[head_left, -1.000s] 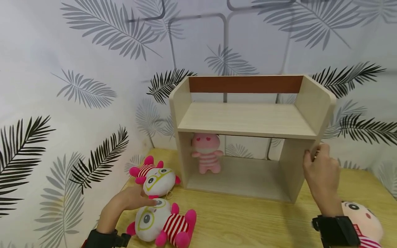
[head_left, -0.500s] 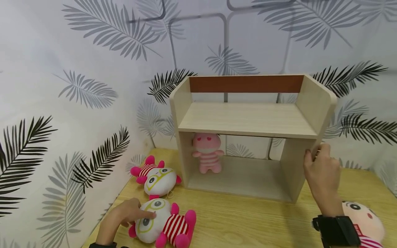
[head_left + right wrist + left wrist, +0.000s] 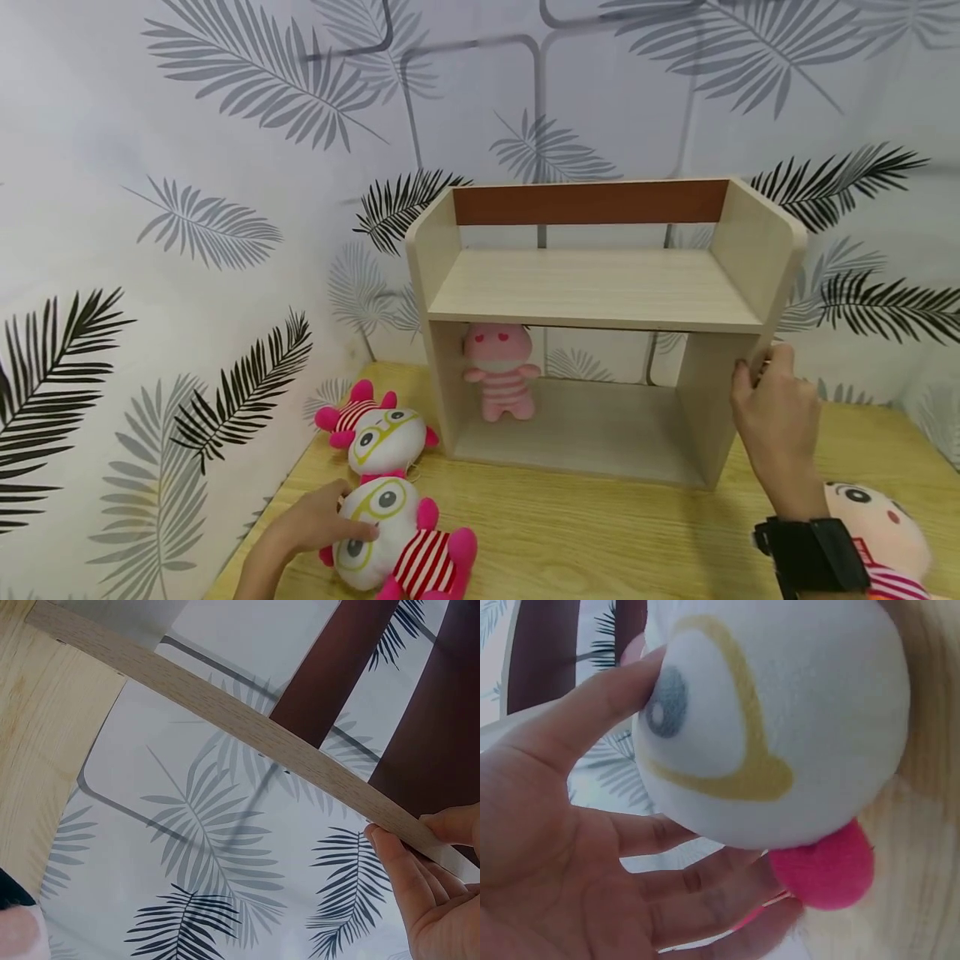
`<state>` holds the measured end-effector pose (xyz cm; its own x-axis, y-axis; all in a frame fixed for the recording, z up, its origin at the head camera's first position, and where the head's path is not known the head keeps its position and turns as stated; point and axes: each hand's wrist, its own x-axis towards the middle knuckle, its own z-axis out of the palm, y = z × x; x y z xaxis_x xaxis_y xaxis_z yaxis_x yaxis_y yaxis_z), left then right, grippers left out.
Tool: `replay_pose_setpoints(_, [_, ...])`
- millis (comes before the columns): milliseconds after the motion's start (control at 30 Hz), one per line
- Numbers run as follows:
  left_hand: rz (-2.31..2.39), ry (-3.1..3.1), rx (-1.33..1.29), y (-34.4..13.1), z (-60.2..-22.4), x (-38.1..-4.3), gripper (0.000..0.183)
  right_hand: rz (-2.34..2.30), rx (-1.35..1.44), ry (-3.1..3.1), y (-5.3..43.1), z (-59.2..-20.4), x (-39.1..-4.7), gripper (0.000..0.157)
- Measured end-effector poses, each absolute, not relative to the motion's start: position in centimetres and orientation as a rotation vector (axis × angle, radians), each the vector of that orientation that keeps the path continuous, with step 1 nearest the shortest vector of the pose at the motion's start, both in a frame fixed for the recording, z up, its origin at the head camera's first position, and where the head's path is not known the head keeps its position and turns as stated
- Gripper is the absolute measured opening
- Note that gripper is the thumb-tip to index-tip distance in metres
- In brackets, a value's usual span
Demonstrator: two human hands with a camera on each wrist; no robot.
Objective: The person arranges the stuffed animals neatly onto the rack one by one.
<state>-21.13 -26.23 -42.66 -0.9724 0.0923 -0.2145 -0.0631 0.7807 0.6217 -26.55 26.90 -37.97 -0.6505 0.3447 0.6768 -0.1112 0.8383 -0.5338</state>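
Observation:
My left hand grips the head of a plush panda doll lying at the front left, with yellow glasses and a red-striped body. In the left wrist view the thumb presses beside the doll's grey eye, and the other fingers reach under its white head near a pink ear. My right hand pinches the front edge of the right side panel of a pale wooden shelf. The right wrist view has thumb and fingers on either side of that panel.
A second plush panda lies just behind the first, left of the shelf. Inside the lower compartment, a pink striped doll stands at the left. Another plush doll lies at the right, partly behind my wrist. Leaf-patterned cloth hangs behind the table.
My left hand has moved from between the two pandas to the near side of the front panda's head and taken hold of it; the head has shifted slightly. My right hand stays on the shelf.

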Motion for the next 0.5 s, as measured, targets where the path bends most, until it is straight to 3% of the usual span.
replay_pose_setpoints(167, [1.057, 2.767, 0.113, -25.4, -42.0, -21.3, 0.066, 0.686, -0.169, -2.157, 26.9, -37.9, -26.5, 0.027])
replay_pose_setpoints(500, [1.070, 2.899, 0.394, -23.0, -41.3, -22.2, 0.063, 0.692, -0.168, -2.161, 27.0, -37.9, -26.5, 0.026])
